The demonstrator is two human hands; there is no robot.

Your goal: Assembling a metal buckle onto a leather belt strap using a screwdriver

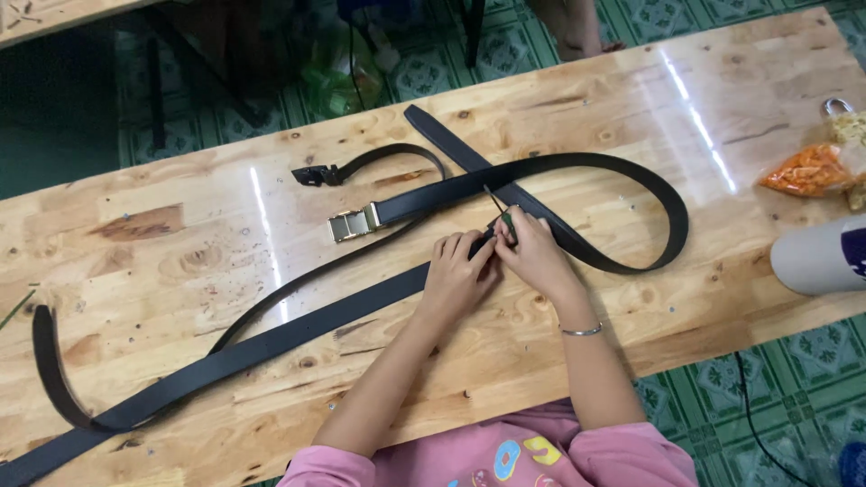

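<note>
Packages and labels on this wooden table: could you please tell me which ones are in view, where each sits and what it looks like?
Clear plastic bag: near the table's right edge, crumpled, filled with orange pieces.
Second clear bag: just behind it at the frame edge, pale yellowish contents, partly cut off.
White cylinder: lying on its side at the right edge, with a dark blue label patch.
No signs or screens.

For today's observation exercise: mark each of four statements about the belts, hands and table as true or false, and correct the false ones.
1. Both hands meet on a black belt. True: the left hand and right hand press on it mid-table.
2. The gold buckle lies under the right hand. False: it lies apart, left of the hands.
3. The right hand holds a thin green-handled tool. True.
4. The orange snack bag lies at the wooden table's left end. False: right end.
</note>
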